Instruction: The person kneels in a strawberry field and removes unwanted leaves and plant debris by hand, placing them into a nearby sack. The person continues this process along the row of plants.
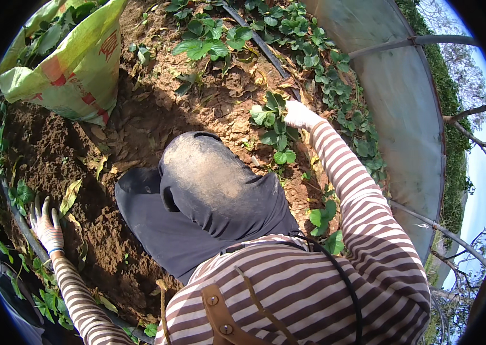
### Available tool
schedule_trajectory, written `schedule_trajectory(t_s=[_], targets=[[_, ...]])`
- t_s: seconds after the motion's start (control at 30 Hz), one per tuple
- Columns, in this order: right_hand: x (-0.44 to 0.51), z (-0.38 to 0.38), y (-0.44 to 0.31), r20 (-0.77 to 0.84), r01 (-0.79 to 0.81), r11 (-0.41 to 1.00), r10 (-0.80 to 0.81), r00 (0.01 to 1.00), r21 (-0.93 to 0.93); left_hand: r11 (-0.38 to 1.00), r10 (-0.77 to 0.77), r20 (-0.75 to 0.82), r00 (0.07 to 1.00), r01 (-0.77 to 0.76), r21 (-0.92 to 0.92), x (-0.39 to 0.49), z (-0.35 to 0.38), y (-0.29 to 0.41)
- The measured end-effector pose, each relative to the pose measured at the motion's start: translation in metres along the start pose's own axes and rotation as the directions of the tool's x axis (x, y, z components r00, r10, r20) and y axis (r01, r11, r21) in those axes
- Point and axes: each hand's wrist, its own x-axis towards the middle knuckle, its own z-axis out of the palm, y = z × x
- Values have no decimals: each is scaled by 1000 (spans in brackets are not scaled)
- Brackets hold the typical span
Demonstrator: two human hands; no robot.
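My right hand (pixel 301 114), in a pale glove, is closed around a leafy plant (pixel 274 115) that looks like a strawberry plant. Its green leaves hang from the fist over the dry, cracked soil (pixel 225 99); whether its roots are in the ground is hidden. On the other side, my left hand (pixel 48 228) wears a striped glove with grey fingertips. Its fingers are spread over dark, loose soil (pixel 96 233), beside a black irrigation pipe (pixel 31 239) and a small green plant (pixel 22 195). A yellowed leaf (pixel 69 196) lies near those fingers.
A yellow-green woven sack (pixel 90 73) holding leaves stands at the upper left. Rows of strawberry-like plants (pixel 312 60) grow along another black pipe (pixel 260 43). Plastic sheeting (pixel 398 108) on metal poles (pixel 415 41) walls the right side. My dark-trousered knee (pixel 208 172) fills the middle.
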Motion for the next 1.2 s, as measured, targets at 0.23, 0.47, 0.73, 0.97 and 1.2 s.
schedule_trajectory(t_s=[0.23,0.47,0.73,0.97,1.2], targets=[[4,43,-46,-264,-150,988,136,955,-36,1000,9,-7,1000,-9,-15,1,0,0],[3,24,12,-267,-53,585,446,854,809,1000,15,-10,1000,-15,1,1,0,0],[12,48,67,-138,255,-60,713,688,965,1000,5,7,1000,-5,1,1,0,0],[-62,40,124,-123,-123,217,845,521,969,1000,5,20,1000,-6,23,2,1,0],[-103,159,39,56,-166,196,472,880,966,1000,-10,36,999,9,21,3,4,-2]])
